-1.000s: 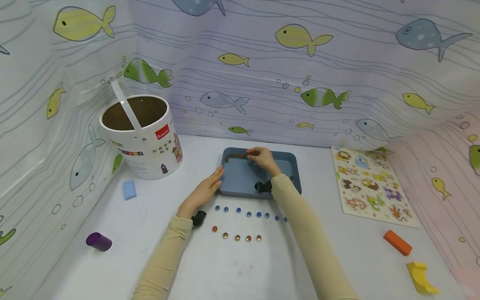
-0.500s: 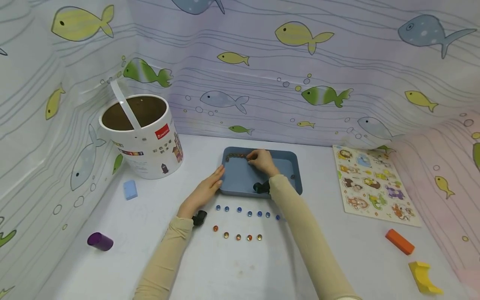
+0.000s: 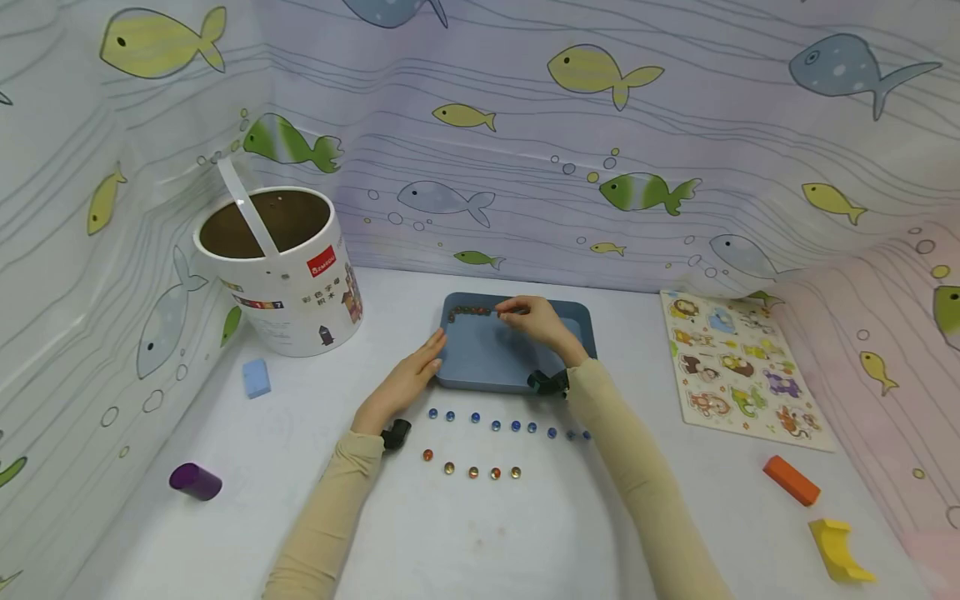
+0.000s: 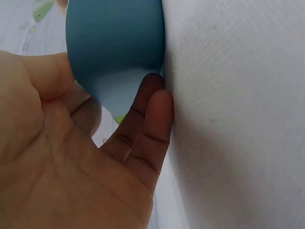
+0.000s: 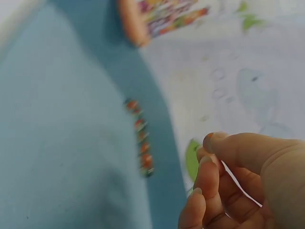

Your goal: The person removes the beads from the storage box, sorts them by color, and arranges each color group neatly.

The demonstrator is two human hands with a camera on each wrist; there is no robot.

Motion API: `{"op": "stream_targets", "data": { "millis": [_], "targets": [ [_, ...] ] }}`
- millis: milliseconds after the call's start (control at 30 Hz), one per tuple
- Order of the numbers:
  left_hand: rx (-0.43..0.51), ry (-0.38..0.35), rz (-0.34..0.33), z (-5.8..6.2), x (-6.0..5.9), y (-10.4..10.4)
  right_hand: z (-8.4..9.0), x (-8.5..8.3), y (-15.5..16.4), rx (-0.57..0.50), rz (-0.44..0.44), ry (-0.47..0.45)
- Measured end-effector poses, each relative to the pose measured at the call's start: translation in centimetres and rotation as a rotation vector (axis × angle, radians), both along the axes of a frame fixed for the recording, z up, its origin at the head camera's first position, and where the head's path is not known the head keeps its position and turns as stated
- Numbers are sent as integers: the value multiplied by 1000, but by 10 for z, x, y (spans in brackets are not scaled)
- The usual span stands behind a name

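A blue tray [image 3: 487, 358] lies on the white table, with a short row of orange beads [image 3: 470, 312] along its far left rim. My left hand [image 3: 405, 383] rests flat on the table and its straight fingers touch the tray's left edge; the left wrist view shows the palm [image 4: 71, 162] against the tray [image 4: 114, 43]. My right hand [image 3: 534, 321] hovers over the tray just right of the bead row. In the right wrist view its fingers [image 5: 209, 167] are loosely curled, nothing shows between them, and the beads [image 5: 140, 138] lie ahead.
In front of the tray lie a row of blue beads [image 3: 495, 426] and a row of orange beads [image 3: 472, 472]. A white bucket [image 3: 277, 267] stands far left, with a light blue block [image 3: 257, 377] and a purple cylinder [image 3: 195, 481]. An animal puzzle [image 3: 738, 371], orange block [image 3: 792, 481] and yellow block [image 3: 838, 550] lie right.
My right hand has drawn back a little to the right from the end of the bead row, and its forearm has swung right. The left hand has stayed at the tray's edge.
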State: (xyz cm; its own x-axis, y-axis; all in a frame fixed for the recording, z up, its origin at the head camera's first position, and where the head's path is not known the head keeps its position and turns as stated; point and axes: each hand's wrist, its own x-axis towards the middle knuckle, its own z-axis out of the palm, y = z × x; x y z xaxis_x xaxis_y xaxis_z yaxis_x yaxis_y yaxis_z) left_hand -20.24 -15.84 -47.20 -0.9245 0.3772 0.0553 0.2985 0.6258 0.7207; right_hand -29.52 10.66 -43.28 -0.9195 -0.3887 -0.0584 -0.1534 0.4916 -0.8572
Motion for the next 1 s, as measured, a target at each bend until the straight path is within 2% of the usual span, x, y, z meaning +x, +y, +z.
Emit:
{"op": "stream_targets", "data": {
  "millis": [167, 400, 500, 700, 833, 1000],
  "targets": [
    [-4, -20, 4, 0, 0, -1, 10, 23, 12, -122, 17, -30],
    [-8, -30, 3, -1, -1, 0, 9, 74, 30, -185, 86, -47],
    [-3, -21, -1, 0, -2, 1, 3, 98, 39, -177, 93, -69],
    [-8, -16, -7, 1, -3, 3, -23, 141, 60, -128, 115, -103],
    [-18, -28, 3, 2, -2, 3, -31, 156, 68, -104, 170, -108],
    [-19, -32, 8, 5, -1, 3, -36, 162, 71, -35, 256, -97]
  ]
}}
